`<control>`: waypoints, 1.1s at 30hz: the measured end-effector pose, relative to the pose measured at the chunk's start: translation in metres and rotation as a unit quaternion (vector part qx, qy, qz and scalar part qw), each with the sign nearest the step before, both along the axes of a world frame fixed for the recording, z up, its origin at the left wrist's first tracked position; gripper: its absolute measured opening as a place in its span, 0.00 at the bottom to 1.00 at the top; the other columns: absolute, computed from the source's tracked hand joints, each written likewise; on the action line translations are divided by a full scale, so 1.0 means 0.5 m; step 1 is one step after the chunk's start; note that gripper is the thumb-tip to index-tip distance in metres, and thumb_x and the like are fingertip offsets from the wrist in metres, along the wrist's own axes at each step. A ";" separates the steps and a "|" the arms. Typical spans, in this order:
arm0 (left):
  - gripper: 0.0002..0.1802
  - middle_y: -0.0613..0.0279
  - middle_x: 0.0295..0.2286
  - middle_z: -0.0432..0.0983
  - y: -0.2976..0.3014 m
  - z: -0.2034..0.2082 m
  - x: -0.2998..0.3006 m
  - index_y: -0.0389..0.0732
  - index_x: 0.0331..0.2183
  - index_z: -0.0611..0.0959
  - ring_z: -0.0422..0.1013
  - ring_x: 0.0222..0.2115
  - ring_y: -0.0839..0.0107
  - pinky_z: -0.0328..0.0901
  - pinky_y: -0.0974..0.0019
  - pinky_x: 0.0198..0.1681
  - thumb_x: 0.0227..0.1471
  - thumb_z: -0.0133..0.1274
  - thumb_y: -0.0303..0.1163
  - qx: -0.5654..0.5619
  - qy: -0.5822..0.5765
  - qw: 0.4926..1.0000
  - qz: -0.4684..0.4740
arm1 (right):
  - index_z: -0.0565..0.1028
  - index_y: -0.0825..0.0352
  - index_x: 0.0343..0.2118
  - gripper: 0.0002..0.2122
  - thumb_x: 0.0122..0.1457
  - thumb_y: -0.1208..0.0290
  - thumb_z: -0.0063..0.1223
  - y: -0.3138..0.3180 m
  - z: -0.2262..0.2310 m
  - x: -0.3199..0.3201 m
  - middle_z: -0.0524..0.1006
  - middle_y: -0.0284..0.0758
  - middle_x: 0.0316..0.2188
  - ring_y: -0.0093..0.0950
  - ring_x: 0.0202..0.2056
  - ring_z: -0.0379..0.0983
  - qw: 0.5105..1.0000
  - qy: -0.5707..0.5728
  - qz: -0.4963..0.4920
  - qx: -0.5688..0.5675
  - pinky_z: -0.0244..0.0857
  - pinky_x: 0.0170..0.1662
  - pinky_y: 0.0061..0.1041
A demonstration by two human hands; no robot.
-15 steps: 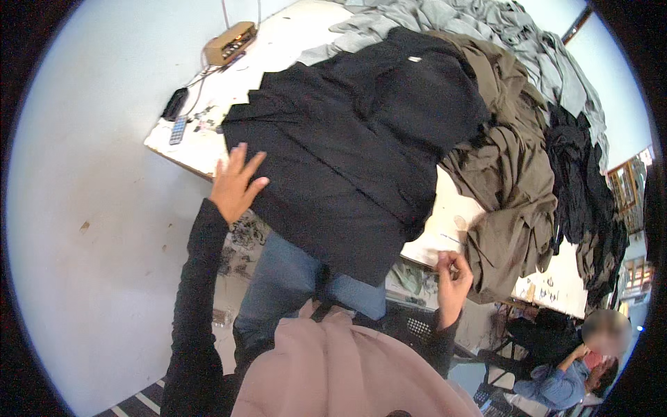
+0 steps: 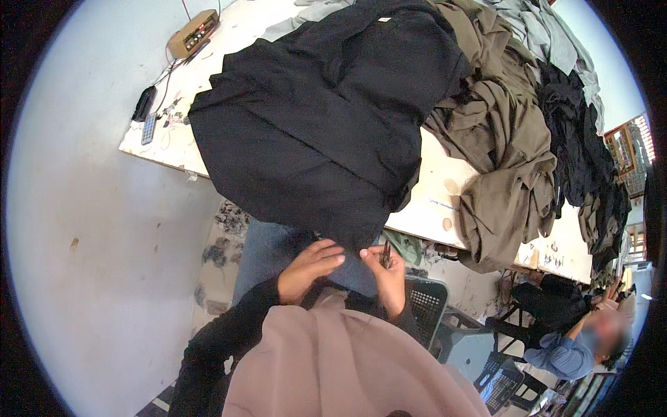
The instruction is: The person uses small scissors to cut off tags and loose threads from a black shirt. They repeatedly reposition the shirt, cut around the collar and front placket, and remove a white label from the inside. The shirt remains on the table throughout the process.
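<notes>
A large black garment (image 2: 306, 132) with a small light label is spread over the white table, its near end hanging over the edge toward my lap. At that near end my left hand (image 2: 306, 271) is closed on the cloth, fingers close together and pointing right. Beside it my right hand (image 2: 390, 278) is closed too, with dark thread snips (image 2: 386, 254) standing up between its fingers. The thumb and a fingertip of this hand meet at the garment's edge; whether they also pinch cloth, I cannot tell.
Brown cloth (image 2: 507, 139) lies heaped right of the garment on the white table (image 2: 434, 201), with black cloth (image 2: 566, 132) beyond. A tan box (image 2: 193, 35) and a remote control (image 2: 149, 128) lie at the left. Plastic crates (image 2: 425, 306) stand low right; another person (image 2: 566, 354) sits farther right.
My left hand has left the garment's left edge and come to its near end. My right hand has moved left to join it, the snips now showing. The view has shifted.
</notes>
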State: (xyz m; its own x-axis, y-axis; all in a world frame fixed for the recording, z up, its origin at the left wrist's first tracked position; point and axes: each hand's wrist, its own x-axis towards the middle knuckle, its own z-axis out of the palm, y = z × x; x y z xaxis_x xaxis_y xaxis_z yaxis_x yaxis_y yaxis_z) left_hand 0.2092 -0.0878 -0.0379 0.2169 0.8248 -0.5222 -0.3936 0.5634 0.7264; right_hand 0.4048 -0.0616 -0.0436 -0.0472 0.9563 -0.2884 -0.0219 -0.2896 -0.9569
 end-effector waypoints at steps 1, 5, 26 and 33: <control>0.24 0.60 0.48 0.74 0.004 0.007 0.012 0.38 0.53 0.71 0.70 0.49 0.74 0.64 0.68 0.52 0.59 0.59 0.35 0.035 -0.055 0.998 -0.013 | 0.78 0.68 0.29 0.07 0.57 0.70 0.65 -0.010 0.015 0.003 0.73 0.22 0.23 0.12 0.25 0.63 1.000 0.001 0.011 -0.025 0.55 0.30 0.15; 0.19 0.61 0.42 0.78 0.017 0.037 0.040 0.35 0.45 0.77 0.75 0.42 0.74 0.69 0.69 0.45 0.57 0.62 0.35 0.019 -0.079 0.997 -0.010 | 0.79 0.70 0.33 0.07 0.59 0.71 0.63 -0.044 0.066 0.002 0.72 0.21 0.23 0.13 0.26 0.62 0.999 -0.004 0.022 0.023 0.57 0.31 0.16; 0.13 0.62 0.40 0.80 -0.010 0.067 0.060 0.34 0.45 0.81 0.76 0.39 0.76 0.72 0.73 0.43 0.61 0.55 0.30 -0.092 -0.246 0.964 0.053 | 0.78 0.69 0.36 0.09 0.53 0.73 0.65 -0.058 0.107 0.031 0.81 0.40 0.29 0.32 0.24 0.76 0.901 -0.293 -0.037 0.319 0.64 0.27 0.27; 0.11 0.63 0.37 0.79 -0.014 0.048 0.068 0.33 0.45 0.80 0.76 0.38 0.77 0.74 0.76 0.43 0.62 0.52 0.27 -0.157 -0.393 0.905 0.052 | 0.78 0.70 0.35 0.08 0.53 0.76 0.63 -0.064 0.094 0.020 0.81 0.42 0.30 0.36 0.27 0.79 0.890 -0.328 -0.030 0.315 0.70 0.32 0.28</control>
